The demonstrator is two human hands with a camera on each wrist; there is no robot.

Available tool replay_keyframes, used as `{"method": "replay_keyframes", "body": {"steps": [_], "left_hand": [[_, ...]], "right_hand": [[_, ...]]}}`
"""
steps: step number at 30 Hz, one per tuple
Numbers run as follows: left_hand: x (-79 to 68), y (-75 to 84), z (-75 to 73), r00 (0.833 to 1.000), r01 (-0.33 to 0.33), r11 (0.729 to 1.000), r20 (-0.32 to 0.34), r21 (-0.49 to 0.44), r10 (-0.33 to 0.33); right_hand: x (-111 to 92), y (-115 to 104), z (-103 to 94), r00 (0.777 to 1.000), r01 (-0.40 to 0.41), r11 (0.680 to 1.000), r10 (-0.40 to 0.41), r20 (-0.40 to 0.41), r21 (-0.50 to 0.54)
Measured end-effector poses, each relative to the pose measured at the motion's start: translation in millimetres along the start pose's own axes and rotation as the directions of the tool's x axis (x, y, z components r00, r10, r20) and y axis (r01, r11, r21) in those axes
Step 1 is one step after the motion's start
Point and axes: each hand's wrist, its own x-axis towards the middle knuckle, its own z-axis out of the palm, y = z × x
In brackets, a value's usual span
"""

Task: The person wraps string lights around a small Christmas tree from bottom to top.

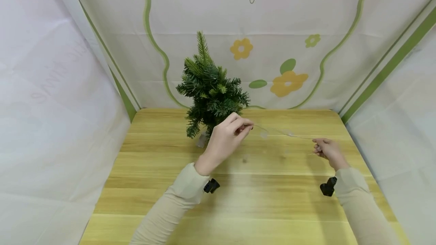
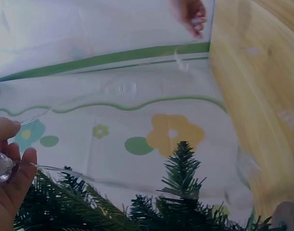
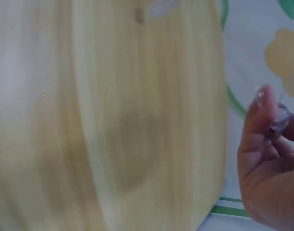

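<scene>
A string of lights (image 1: 288, 133), thin clear wire with clear ball-shaped bulbs, stretches between the two hands above the table. My left hand (image 1: 225, 135) pinches its wire right in front of the small green Christmas tree (image 1: 212, 93). In the left wrist view, a clear bulb (image 2: 2, 166) sits at the curled fingers, with wire running off to the right. Farther right, my right hand (image 1: 329, 152) holds the other stretch of the string. Its thumb and fingers close around a faceted bulb (image 3: 281, 118) in the right wrist view. Some hanging bulbs are blurred.
The tree's pale base (image 1: 201, 140) stands on the wooden table (image 1: 272, 207), partly behind the left hand. Printed cloth walls (image 1: 211, 6) enclose the back and both sides. Black camera mounts (image 1: 211, 186) sit at the wrists.
</scene>
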Motion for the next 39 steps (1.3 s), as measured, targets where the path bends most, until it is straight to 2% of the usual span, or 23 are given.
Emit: {"method": "replay_keyframes", "body": {"steps": [4, 8, 10, 13, 17, 21, 24, 26, 28, 31, 33, 35, 39], "left_hand": [[1.4, 1.1, -3.6, 0.999, -0.031, 1.000, 0.016, 0.000, 0.031], [1.7, 2.0, -9.7, 0.998, -0.040, 0.999, 0.038, -0.005, 0.040], [2.1, 2.9, -15.3, 0.998, -0.032, 0.999, 0.045, -0.020, 0.033], [2.8, 3.3, -24.3, 0.998, -0.010, 0.998, 0.057, -0.058, 0.013], [3.0, 4.6, -34.2, 0.996, 0.022, 0.996, 0.090, -0.088, -0.014], [-0.6, 8.6, -40.4, 0.983, 0.041, 0.999, 0.181, -0.032, -0.034], [-5.0, 12.1, -42.1, 0.959, 0.034, 0.999, 0.279, 0.039, -0.043], [-7.6, 13.8, -42.4, 0.938, 0.032, 0.998, 0.344, 0.053, -0.048], [-10.4, 14.6, -41.9, 0.921, 0.034, 0.998, 0.387, 0.052, -0.051], [-14.3, 14.7, -42.0, 0.904, 0.075, 0.997, 0.421, 0.027, -0.079], [-16.9, 14.4, -42.5, 0.900, 0.105, 0.994, 0.423, 0.018, -0.103], [-19.5, 13.9, -44.1, 0.895, 0.138, 0.990, 0.429, 0.002, -0.126], [-26.4, 10.9, -48.0, 0.882, 0.197, 0.980, 0.444, -0.042, -0.158]], "right_hand": [[1, 11, 5.1, 0.997, -0.011, 0.999, 0.013, 0.074, -0.034], [1, 13, 4.4, 0.996, 0.037, 0.998, -0.034, 0.078, -0.045], [1, 12, 2.0, 0.996, 0.064, 0.998, -0.064, 0.062, 0.005], [1, 8, -4.1, 0.995, 0.095, 0.979, -0.100, 0.024, 0.178], [0, 0, -13.2, 0.989, 0.150, 0.904, -0.136, -0.062, 0.401], [-3, -15, -21.0, 0.974, 0.223, 0.841, -0.169, -0.152, 0.493], [-9, -32, -27.1, 0.963, 0.265, 0.788, -0.181, -0.202, 0.555], [-14, -44, -31.7, 0.953, 0.294, 0.752, -0.188, -0.236, 0.590], [-17, -55, -35.9, 0.940, 0.337, 0.702, -0.206, -0.274, 0.628], [-18, -71, -42.0, 0.917, 0.396, 0.622, -0.223, -0.331, 0.676], [-19, -82, -45.7, 0.900, 0.435, 0.572, -0.239, -0.365, 0.696], [-22, -95, -49.2, 0.887, 0.461, 0.532, -0.250, -0.388, 0.711], [-27, -120, -55.0, 0.861, 0.509, 0.475, -0.283, -0.423, 0.718]]}}
